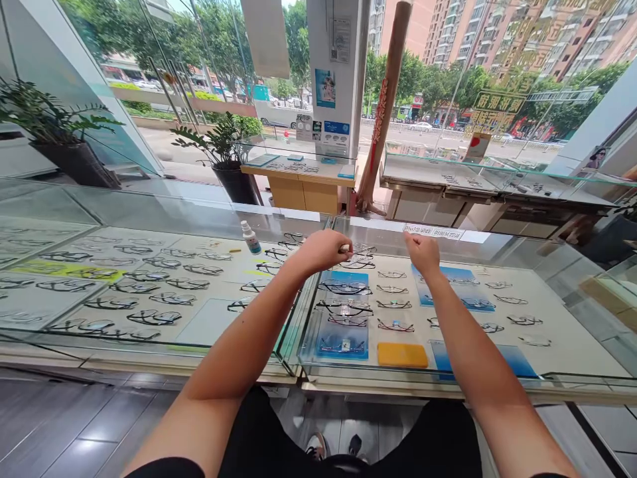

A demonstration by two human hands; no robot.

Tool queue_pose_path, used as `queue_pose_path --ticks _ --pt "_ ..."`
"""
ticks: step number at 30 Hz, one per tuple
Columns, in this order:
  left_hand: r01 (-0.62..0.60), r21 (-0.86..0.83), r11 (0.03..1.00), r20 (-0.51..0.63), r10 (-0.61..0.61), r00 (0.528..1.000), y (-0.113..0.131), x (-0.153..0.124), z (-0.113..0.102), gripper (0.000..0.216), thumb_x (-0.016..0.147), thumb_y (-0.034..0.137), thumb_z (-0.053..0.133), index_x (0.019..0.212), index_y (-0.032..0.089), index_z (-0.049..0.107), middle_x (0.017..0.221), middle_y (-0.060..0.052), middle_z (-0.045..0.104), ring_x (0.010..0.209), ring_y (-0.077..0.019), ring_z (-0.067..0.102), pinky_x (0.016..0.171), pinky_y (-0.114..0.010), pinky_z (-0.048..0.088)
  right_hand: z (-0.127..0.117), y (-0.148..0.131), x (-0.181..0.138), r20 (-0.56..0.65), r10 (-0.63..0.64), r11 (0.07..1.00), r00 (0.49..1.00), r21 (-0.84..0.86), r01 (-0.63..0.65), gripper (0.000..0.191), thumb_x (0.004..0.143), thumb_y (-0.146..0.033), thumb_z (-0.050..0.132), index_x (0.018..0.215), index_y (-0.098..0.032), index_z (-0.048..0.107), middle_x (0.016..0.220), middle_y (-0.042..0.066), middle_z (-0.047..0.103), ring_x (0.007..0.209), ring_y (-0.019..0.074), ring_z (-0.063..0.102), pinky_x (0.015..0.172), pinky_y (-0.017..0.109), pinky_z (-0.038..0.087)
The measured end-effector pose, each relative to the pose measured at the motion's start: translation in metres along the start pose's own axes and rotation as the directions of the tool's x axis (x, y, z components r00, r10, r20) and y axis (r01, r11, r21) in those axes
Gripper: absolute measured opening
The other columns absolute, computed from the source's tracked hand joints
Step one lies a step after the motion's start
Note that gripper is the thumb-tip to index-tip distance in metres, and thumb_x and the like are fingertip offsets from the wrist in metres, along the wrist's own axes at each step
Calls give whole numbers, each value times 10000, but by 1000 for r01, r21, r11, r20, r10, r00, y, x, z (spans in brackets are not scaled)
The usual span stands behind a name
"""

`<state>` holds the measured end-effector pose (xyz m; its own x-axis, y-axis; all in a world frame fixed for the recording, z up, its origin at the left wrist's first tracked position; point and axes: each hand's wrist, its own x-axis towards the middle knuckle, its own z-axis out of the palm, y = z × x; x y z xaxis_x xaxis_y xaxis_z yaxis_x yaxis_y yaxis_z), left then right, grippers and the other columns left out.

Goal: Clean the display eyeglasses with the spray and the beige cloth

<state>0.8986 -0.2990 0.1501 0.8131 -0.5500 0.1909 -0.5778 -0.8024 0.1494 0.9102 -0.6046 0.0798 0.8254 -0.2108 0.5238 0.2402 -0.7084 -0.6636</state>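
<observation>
Above the glass counter, my left hand [326, 252] is closed, and a small pale spot shows at its curled fingers; what it grips, if anything, I cannot make out. My right hand [423, 253] is also closed, over the counter's far part near a white strip with printed characters [448, 233]. Its fingers hide whatever may be in them. Left of my left hand stands a small white spray bottle [251, 239] on the glass. An orange flat case [402, 355] lies nearer to me, beside rows of eyeglasses [345, 288] under the glass.
More eyeglasses [154, 317] fill the left part of the glass display counter [149, 362]. Beyond the counter are a potted plant [226, 156], a wooden display cabinet [303, 192] and a slanted wooden post [383, 106]. Large windows face a street.
</observation>
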Motion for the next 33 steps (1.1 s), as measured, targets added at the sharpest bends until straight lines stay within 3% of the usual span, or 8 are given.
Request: queue_pose_path --ticks 8,15,21,25,31,33 --pt "-48 191 980 185 12 983 10 5 33 219 948 260 634 960 229 850 1001 -105 844 925 -291 767 728 -322 460 1 28 12 9 117 993 993 12 -118 628 1040 -584 538 586 -279 228 563 -58 185 596 147 210 611 366 234" --pt "-14 204 979 242 -37 970 9 8 39 168 938 244 684 937 214 850 964 -117 829 915 -303 772 746 -331 471 4 18 9 108 67 994 992 82 -76 702 1022 -692 568 594 -285 188 589 -64 170 606 140 181 607 357 221" --pt "-4 234 972 263 -59 963 9 7 40 167 941 267 699 932 211 856 957 -131 827 930 -318 780 771 -342 494 10 9 3 76 20 995 997 99 -28 642 1023 -577 568 600 -273 194 606 -54 173 623 139 182 625 358 211" --pt "13 238 971 254 -75 964 10 6 39 178 936 244 674 931 220 850 963 -123 833 932 -316 783 748 -338 481 12 7 -1 49 -26 999 998 33 25 564 1006 -505 539 609 -264 219 625 -46 176 648 148 196 655 355 232" --pt "124 201 972 76 -141 987 10 12 48 253 1004 254 596 993 201 843 1099 -127 838 1008 -324 780 772 -363 499 14 5 -3 84 -31 999 996 16 29 564 996 -521 521 601 -271 204 625 -45 170 652 153 187 672 349 246" --pt "147 184 972 66 -162 985 11 15 53 261 1015 253 592 1041 196 846 1158 -126 831 1048 -325 777 796 -367 509 15 4 -4 96 -29 999 995 21 27 564 990 -521 520 602 -271 198 617 -47 170 649 153 185 677 350 247"
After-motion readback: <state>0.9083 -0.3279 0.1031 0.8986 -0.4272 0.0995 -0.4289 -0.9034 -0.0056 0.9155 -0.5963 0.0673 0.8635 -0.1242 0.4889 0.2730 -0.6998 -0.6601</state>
